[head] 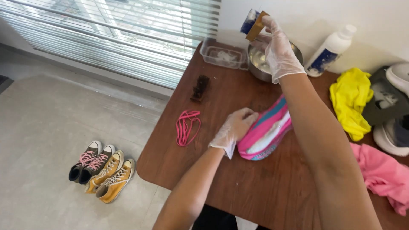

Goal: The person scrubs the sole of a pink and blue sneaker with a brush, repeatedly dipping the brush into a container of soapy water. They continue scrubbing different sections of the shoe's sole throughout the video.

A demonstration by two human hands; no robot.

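Observation:
My left hand (235, 127), in a clear glove, rests on the heel end of a pink, white and teal sneaker (266, 135) lying on the brown table (238, 183). My right hand (277, 47), also gloved, is raised over a metal bowl (255, 63) at the table's far edge and grips a wooden-backed brush (254, 24) with blue and white bristles. Loose pink laces (187, 126) lie to the left of the sneaker.
A clear plastic tray (222, 54), a dark brush (200, 87), a white bottle (330, 50), a yellow cloth (350, 102), a pink cloth (383, 176) and grey-white sneakers (394, 110) share the table. Two shoe pairs (102, 170) sit on the floor by the blinds.

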